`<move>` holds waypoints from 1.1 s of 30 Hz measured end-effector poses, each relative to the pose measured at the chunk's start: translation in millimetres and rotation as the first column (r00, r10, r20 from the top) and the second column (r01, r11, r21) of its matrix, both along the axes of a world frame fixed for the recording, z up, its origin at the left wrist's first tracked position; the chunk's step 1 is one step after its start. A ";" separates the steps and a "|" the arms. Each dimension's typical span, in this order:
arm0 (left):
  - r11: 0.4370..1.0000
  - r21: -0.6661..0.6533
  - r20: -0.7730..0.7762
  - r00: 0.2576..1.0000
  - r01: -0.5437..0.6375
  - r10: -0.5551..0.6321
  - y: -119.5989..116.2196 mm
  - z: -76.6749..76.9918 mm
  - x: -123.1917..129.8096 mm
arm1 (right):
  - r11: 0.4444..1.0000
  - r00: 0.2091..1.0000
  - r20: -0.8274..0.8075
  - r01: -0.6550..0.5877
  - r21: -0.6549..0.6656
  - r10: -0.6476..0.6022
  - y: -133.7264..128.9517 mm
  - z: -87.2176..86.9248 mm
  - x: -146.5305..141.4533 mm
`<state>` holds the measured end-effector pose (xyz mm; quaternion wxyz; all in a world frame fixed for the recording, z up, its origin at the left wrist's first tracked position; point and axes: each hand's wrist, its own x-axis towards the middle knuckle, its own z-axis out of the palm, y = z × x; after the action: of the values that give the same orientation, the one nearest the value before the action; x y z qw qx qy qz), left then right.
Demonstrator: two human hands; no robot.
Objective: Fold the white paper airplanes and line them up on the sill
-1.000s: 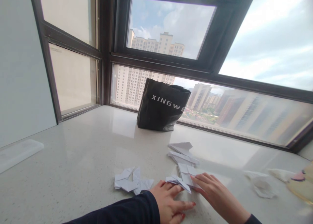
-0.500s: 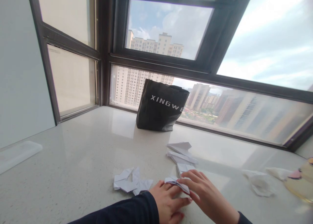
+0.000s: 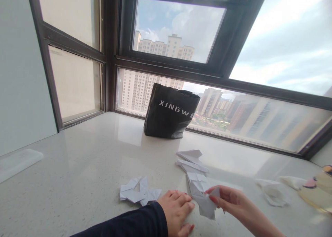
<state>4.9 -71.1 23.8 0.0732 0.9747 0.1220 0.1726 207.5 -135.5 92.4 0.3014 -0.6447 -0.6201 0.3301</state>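
Left hand (image 3: 176, 210) has let go: palm down on the counter (image 3: 85, 181), nothing visible in it. Folded paper (image 3: 206, 205) now sits right of it, near the paper pile (image 3: 197, 179), so handling looks one-handed. Long axis seems upper-left to lower-right, blunt end lower-right, partly hidden. Right hand (image 3: 233, 201) pinches it by fingertips.

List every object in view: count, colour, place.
Bag: one, black, back centre
Windows: several, dark frames, behind
Buildings: several, beige, outside
Counter: one, white, beneath
Panel: one, pale, left
Slab: one, white, left edge
Round item: one, yellowish, right
Crumpled scraps: two, white, right
Folded papers: several, white, centre
Paper pile: count unclear, white, centre left
Held paper: one, white, front
Sleeve: one, dark, left arm
Left hand: one, red nails, on counter
Right hand: one, red nails, pinching held paper
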 end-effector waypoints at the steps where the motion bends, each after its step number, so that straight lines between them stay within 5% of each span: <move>1: 1.000 -0.006 0.003 1.000 -0.002 0.002 -0.1 0.4 0.1 | 0.999 1.000 0.009 -0.011 -0.032 0.012 -2.4 -3.2 2.5; 8: 0.998 -0.070 0.016 1.000 -0.009 0.011 -2.3 2.6 0.1 | 0.995 0.940 0.328 0.099 0.003 -0.095 -10.3 -34.0 12.9; 25: 0.986 -0.120 0.003 0.994 0.112 -0.113 -0.1 -3.8 1.4 | 0.948 0.833 0.474 0.171 0.269 -0.285 -11.8 -59.5 24.0; 29: 0.986 -0.130 0.012 0.994 0.108 -0.107 -0.2 -3.0 1.4 | 0.911 0.804 0.486 0.158 0.381 -0.343 -9.8 -48.7 28.8; 33: 0.988 -0.108 0.039 0.993 0.114 -0.111 0.5 -4.5 -1.4 | 0.896 0.815 0.501 0.051 0.441 -0.293 -0.3 -13.3 0.3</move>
<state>3.5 -70.6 19.3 0.1384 0.9715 0.0750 0.1773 207.9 -135.9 79.1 0.2651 -0.6894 -0.6730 -0.0372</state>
